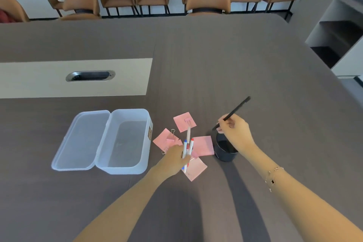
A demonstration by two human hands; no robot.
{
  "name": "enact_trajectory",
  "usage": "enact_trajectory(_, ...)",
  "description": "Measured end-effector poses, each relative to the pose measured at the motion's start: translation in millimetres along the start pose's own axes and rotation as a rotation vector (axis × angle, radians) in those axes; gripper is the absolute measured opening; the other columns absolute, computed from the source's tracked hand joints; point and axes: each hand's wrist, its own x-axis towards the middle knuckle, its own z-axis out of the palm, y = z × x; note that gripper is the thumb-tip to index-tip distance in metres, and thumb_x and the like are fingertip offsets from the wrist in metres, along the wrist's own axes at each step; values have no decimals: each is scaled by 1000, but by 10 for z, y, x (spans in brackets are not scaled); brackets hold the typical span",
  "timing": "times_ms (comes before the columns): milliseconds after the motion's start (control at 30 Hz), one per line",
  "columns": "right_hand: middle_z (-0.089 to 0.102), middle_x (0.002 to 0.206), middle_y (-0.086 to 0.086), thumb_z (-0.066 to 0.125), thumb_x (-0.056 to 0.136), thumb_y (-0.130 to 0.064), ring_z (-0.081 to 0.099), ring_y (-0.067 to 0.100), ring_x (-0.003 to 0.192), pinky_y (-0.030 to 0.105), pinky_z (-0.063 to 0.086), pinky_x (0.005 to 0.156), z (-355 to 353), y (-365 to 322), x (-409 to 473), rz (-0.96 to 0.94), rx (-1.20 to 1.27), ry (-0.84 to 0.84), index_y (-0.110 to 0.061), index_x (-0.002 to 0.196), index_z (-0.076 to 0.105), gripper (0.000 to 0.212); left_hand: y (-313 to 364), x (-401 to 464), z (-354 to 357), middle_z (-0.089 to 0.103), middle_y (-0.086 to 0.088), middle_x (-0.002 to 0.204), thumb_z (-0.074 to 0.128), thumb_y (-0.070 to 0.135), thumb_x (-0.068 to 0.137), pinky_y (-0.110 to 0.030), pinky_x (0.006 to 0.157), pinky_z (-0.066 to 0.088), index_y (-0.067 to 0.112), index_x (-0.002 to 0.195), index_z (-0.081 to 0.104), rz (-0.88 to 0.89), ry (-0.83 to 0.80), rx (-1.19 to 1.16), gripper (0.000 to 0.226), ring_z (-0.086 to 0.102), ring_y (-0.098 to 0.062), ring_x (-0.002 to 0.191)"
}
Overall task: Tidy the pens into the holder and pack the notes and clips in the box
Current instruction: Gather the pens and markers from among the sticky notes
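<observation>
The right hand (pixel 234 130) grips a black pen (pixel 232 113) between the fingers, and this pen lies on a slant: its upper end points away and to the right, its lower tip comes out at the left side of the hand. The dark holder (pixel 225 149) stands just below and a little to the left of this hand, with its mouth open upward, so I think the pen must be turned more upright and lowered tip first into it. The left hand (pixel 174 160) is closed around a small bunch of pens (pixel 187 148), which stick up away from it, over the pink notes (pixel 203 145). The clips (pixel 171 140) lie just beyond this hand, and the open clear box (pixel 125 141) rests to its left, with nothing inside as far as I can see.
</observation>
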Motion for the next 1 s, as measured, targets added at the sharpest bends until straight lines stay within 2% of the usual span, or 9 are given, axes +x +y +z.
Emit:
enact_trajectory(167,73,93,13,54,92,-17,71,21,80,28,55,81,-443,61,-12,45,-160,-60,-5,100,64,17,786,36,-406,61,-7,77,54,34,92,-34,68,53,8,87,58,150,122,-239,26,59,-14,69)
enact_trajectory(233,73,91,14,54,92,-13,70,21,72,25,55,72,-523,109,-1,60,-268,-104,-4,99,65,16,1080,121,-414,62,-6,81,56,32,91,-36,75,56,10,86,58,214,140,-276,23,61,-17,72)
enact_trajectory(367,69,83,10,53,91,-11,65,15,51,21,50,51,-539,285,65,86,-457,-194,-11,95,62,9,1312,367,-157,61,-7,84,59,23,90,-31,72,53,5,92,65,264,117,-200,19,59,-18,73)
enact_trajectory(533,70,76,3,56,88,-17,60,15,39,33,55,69,-517,436,115,38,-610,-228,-14,91,63,8,1169,522,229,57,-6,79,62,15,88,-28,70,45,-1,94,67,220,89,-113,18,53,-18,71)
enact_trajectory(667,65,60,2,54,87,-18,65,22,43,30,50,57,-516,447,146,24,-664,-265,-18,70,59,17,1121,577,284,62,-9,79,69,18,82,-22,62,42,-2,94,70,163,51,-29,24,53,-19,69)
enact_trajectory(767,75,82,1,56,87,-17,66,18,45,33,55,69,-525,468,151,3,-631,-279,-14,93,67,13,1104,602,219,67,-9,68,76,16,75,-18,58,40,-3,86,73,182,0,-82,21,51,-14,57)
enact_trajectory(833,76,91,3,56,88,-15,63,14,44,27,53,59,-537,483,132,2,-626,-291,-13,102,65,17,1067,619,194,74,-15,82,74,14,75,-21,65,45,0,87,75,198,-10,-72,19,57,-16,67)
enact_trajectory(933,75,90,6,55,89,-14,66,18,51,25,50,46,-562,490,72,35,-559,-283,-13,100,64,14,1035,593,164,74,-14,87,73,16,76,-22,68,46,3,91,75,221,28,-83,20,58,-13,72)
enact_trajectory(1000,73,82,5,52,89,-17,69,21,60,31,56,55,-573,454,-11,15,-494,-198,-15,90,65,14,997,549,108,70,-5,83,72,16,78,-13,68,46,4,93,74,192,105,-147,19,58,-10,73)
